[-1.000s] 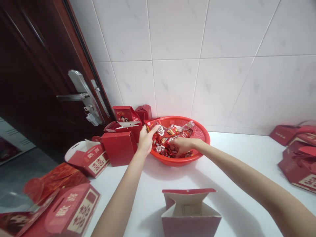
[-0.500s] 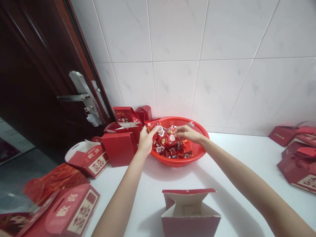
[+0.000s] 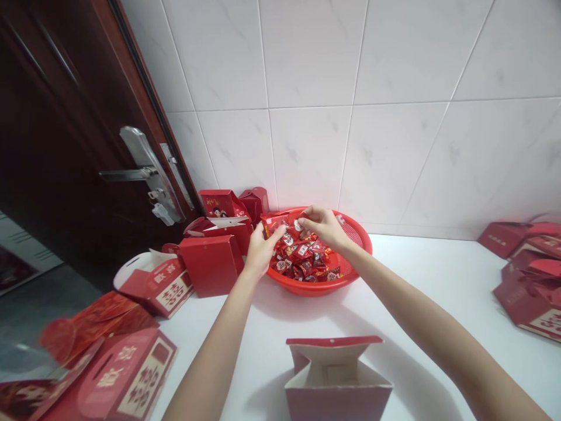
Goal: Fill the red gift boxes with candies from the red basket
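A red plastic basket holds a heap of shiny red wrapped candies. Over its left side, my left hand is closed with red candy packets between thumb and fingers. My right hand pinches a small red packet with a white label, close to the ones in my left hand. Fingers partly hide the held packets, so their exact number is unclear. In front of the basket stands a red box, its top open and its pale inside showing.
Red gift boxes crowd the left side, among them a plain upright red box and an open-topped box. More red boxes stand at the right edge. Behind the white table rises a tiled wall; a dark door is at left.
My right hand has moved up and left from the candy heap toward my left hand, now with a packet in its fingers. The left hand has stayed nearly in place.
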Demonstrator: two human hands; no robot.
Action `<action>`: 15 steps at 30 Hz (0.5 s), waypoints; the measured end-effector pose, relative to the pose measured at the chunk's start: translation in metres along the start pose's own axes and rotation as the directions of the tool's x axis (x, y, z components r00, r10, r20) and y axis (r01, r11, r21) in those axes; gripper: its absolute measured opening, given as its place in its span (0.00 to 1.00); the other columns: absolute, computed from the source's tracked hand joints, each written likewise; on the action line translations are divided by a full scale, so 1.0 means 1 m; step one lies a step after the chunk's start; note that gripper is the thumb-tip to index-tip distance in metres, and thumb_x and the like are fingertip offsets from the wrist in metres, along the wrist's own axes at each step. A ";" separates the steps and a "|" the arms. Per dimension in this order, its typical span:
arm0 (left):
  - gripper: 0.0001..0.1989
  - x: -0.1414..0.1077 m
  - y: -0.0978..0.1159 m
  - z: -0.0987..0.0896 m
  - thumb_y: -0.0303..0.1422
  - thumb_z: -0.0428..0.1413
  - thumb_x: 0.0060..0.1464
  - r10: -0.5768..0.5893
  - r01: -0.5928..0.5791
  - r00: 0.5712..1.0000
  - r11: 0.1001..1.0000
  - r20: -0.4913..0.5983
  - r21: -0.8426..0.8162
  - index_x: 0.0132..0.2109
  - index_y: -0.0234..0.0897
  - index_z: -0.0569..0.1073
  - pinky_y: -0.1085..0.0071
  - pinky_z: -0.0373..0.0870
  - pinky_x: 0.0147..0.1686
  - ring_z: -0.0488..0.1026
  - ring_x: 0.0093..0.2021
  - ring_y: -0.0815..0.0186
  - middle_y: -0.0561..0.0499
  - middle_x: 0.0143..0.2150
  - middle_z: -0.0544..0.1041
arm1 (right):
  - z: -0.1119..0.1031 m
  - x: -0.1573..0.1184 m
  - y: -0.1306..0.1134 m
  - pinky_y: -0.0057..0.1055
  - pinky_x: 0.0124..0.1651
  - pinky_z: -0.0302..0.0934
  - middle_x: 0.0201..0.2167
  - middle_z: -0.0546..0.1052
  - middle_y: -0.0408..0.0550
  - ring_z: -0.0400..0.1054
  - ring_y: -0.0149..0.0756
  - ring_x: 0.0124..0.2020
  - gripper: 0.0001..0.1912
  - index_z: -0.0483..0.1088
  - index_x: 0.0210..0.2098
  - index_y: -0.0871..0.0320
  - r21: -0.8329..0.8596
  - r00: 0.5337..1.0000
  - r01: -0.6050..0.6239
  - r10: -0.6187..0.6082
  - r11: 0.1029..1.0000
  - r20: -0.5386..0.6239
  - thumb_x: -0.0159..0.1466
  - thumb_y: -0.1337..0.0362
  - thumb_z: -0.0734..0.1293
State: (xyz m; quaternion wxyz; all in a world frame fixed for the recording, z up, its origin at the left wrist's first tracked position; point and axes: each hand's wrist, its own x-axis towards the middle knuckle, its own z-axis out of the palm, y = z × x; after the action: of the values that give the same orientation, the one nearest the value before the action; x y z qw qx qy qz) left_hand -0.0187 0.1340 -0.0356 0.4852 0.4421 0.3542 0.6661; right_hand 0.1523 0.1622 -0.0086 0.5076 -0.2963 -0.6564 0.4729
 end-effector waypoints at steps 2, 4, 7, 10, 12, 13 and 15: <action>0.27 0.000 0.000 0.000 0.42 0.72 0.37 0.013 -0.014 1.000 1.000 -0.007 -0.009 0.44 0.35 0.75 0.59 0.74 0.48 0.80 0.44 0.56 0.46 0.42 0.82 | 0.005 0.002 0.001 0.30 0.29 0.65 0.24 0.75 0.40 0.70 0.30 0.22 0.16 0.65 0.30 0.56 -0.040 0.999 0.020 -0.022 0.999 -0.047 0.54 0.56 0.74; 0.27 0.001 0.000 0.000 0.43 0.71 0.38 0.021 -0.021 1.000 1.000 -0.005 -0.007 0.44 0.35 0.75 0.59 0.74 0.48 0.79 0.45 0.56 0.46 0.43 0.82 | 0.006 0.004 0.003 0.29 0.27 0.64 0.23 0.75 0.39 0.69 0.30 0.21 0.15 0.64 0.29 0.56 -0.067 0.996 0.018 -0.023 0.998 -0.083 0.54 0.57 0.74; 0.28 0.000 0.001 0.000 0.42 0.71 0.38 0.022 -0.023 1.000 0.999 0.021 0.037 0.45 0.34 0.75 0.60 0.74 0.47 0.79 0.44 0.56 0.46 0.43 0.82 | 0.004 0.003 0.003 0.29 0.27 0.65 0.22 0.75 0.39 0.68 0.29 0.21 0.15 0.65 0.30 0.57 -0.080 0.996 -0.002 -0.005 0.997 -0.084 0.54 0.57 0.74; 0.28 -0.001 0.002 0.000 0.40 0.72 0.38 0.021 -0.025 0.998 0.996 0.053 0.081 0.45 0.35 0.74 0.61 0.74 0.46 0.79 0.43 0.58 0.46 0.43 0.82 | 0.002 0.002 0.001 0.28 0.28 0.67 0.23 0.75 0.40 0.69 0.29 0.22 0.15 0.65 0.30 0.57 -0.076 0.999 -0.021 0.019 0.997 -0.039 0.55 0.56 0.74; 0.27 -0.002 0.002 -0.001 0.38 0.72 0.38 0.032 -0.038 0.997 0.995 0.065 0.097 0.45 0.36 0.74 0.62 0.74 0.45 0.79 0.42 0.58 0.47 0.43 0.82 | -0.003 0.002 -0.001 0.29 0.30 0.68 0.25 0.76 0.42 0.71 0.30 0.23 0.15 0.67 0.33 0.57 -0.111 0.999 -0.043 0.044 0.993 0.004 0.58 0.54 0.72; 0.26 -0.002 0.001 -0.001 0.38 0.72 0.39 0.039 -0.046 0.997 0.994 0.069 0.104 0.45 0.36 0.74 0.62 0.74 0.45 0.79 0.42 0.59 0.48 0.43 0.82 | -0.007 0.003 -0.001 0.29 0.32 0.69 0.27 0.77 0.44 0.72 0.31 0.25 0.14 0.67 0.35 0.58 -0.183 0.997 -0.062 0.068 0.981 0.023 0.62 0.53 0.69; 0.25 -0.001 0.000 -0.002 0.38 0.71 0.39 0.054 -0.061 0.997 0.991 0.059 0.118 0.45 0.36 0.74 0.62 0.74 0.45 0.79 0.42 0.59 0.48 0.42 0.82 | -0.020 0.007 0.001 0.29 0.34 0.70 0.31 0.79 0.47 0.74 0.32 0.29 0.14 0.68 0.41 0.58 -0.414 0.988 -0.112 0.145 0.904 0.050 0.69 0.53 0.62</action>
State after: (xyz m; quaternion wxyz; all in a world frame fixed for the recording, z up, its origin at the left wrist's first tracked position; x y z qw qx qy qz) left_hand -0.0202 0.1331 -0.0361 0.4481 0.4989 0.3671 0.6446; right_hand 0.1689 0.1744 -0.0058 0.3754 -0.4195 -0.7397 0.3688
